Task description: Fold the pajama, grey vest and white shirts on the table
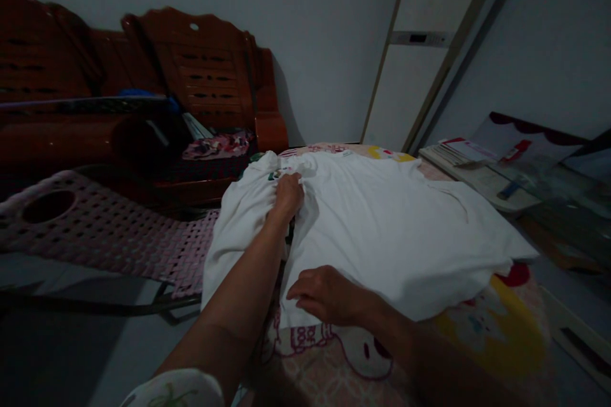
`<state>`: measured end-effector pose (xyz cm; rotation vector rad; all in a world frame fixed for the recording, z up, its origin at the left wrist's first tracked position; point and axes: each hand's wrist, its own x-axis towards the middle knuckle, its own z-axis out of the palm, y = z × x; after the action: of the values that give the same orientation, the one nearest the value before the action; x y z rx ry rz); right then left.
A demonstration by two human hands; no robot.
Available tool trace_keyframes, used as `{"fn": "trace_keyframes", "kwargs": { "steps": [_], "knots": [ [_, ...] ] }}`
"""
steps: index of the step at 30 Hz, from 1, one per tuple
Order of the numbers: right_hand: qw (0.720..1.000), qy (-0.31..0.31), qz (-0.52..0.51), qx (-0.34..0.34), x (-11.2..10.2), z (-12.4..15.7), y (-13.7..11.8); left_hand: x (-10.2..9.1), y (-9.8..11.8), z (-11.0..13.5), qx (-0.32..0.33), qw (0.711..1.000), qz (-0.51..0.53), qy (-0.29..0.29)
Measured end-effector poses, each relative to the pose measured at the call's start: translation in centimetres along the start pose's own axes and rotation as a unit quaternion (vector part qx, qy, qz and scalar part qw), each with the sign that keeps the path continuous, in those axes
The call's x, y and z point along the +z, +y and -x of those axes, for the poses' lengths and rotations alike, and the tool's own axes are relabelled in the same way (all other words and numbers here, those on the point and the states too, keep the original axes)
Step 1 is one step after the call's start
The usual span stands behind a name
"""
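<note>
A white T-shirt (377, 216) lies spread over a patterned cloth (334, 362), its sleeves toward the right. Beside it on the left is a second bunched white garment (238, 210) with a small coloured print near its top. My left hand (289, 194) is closed at the far left edge of the T-shirt, where the two garments meet; its fingertips are partly hidden. Closer to me, my right hand (322, 292) rests at the near left corner of the T-shirt, fingers curled together on the fabric edge.
A pink woven lounge chair (143, 235) stands at the left, before a carved wooden bench (205, 70) with folded cloth on it. Papers (453, 151) lie on a surface at the right, near a glass top (563, 184). A tall white cabinet unit (410, 76) stands behind.
</note>
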<state>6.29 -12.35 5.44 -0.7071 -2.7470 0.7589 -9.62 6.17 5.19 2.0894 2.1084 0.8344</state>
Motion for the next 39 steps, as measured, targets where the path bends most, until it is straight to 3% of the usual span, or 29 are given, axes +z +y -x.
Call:
{"fn": "trace_keyframes", "kwargs": {
  "steps": [6, 12, 16, 19, 24, 30, 33, 36, 39],
  "knots": [
    [0.984, -0.039, 0.166, -0.047, 1.6, -1.1, -1.3, -0.8, 0.1, -0.4, -0.004, 0.998, -0.013, -0.054],
    [0.984, -0.041, 0.166, -0.049, 2.4, -1.5, -1.0, -1.3, -0.1, -0.8, 0.013, 0.995, 0.014, -0.094],
    [0.995, 0.003, 0.092, -0.025, 2.5, -1.4, -0.7, -1.5, -0.2, -1.2, 0.0, 0.996, 0.022, -0.087],
    [0.998, 0.046, -0.036, -0.018, 2.4, -1.4, -0.5, -1.5, -0.2, -1.5, -0.024, 0.997, 0.021, -0.068],
    [0.954, 0.099, -0.282, 0.036, 2.9, -1.3, -0.5, -1.1, -0.5, -1.6, -0.032, 0.998, 0.047, -0.042],
    [0.914, 0.071, -0.388, 0.094, 3.8, -1.6, -0.5, -0.2, -0.8, -1.4, -0.062, 0.997, 0.04, -0.025],
    [0.898, 0.081, -0.413, 0.13, 2.7, -1.3, -0.1, -0.1, -0.8, -1.5, -0.058, 0.997, 0.049, -0.021],
    [0.895, 0.072, -0.415, 0.147, -0.2, 0.1, 1.2, -0.4, -0.8, -1.7, -0.063, 0.994, 0.091, -0.013],
    [0.899, 0.005, -0.401, 0.174, -3.9, 2.4, 3.0, -0.5, -0.4, -1.8, -0.054, 0.988, 0.144, -0.003]
  ]
}}
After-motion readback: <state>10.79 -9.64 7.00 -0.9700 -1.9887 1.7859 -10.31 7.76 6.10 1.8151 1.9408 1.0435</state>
